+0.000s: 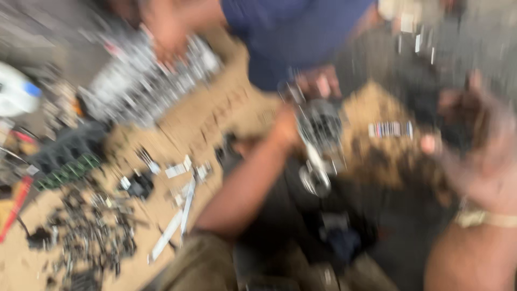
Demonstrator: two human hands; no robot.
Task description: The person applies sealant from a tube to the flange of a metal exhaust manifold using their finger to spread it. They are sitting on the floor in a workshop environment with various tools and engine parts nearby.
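Flattened brown cardboard (204, 124) covers the floor as a work surface, apparently to keep parts off the ground; motion blur softens the whole view. A second person in a dark blue shirt (291, 32) works opposite, one hand (167, 37) on a large finned metal engine part (140, 81) lying on the cardboard at upper left.

Centre frame, a smaller metal engine assembly (319, 140) stands roughly upright above the dark clothing of the wearer's lap. The left hand (285, 132) presses against its left side, seemingly steadying it; whether the fingers close round it cannot be told. Another hand (318, 83), probably the co-worker's, rests on its top.

The right hand (474, 151), wristband at the wrist, hovers apart at the right edge, fingers spread loosely, holding nothing discernible.

Long bright metal rods (175, 223) and a scatter of small dark fasteners (91, 237) lie at lower left, set aside within reach.
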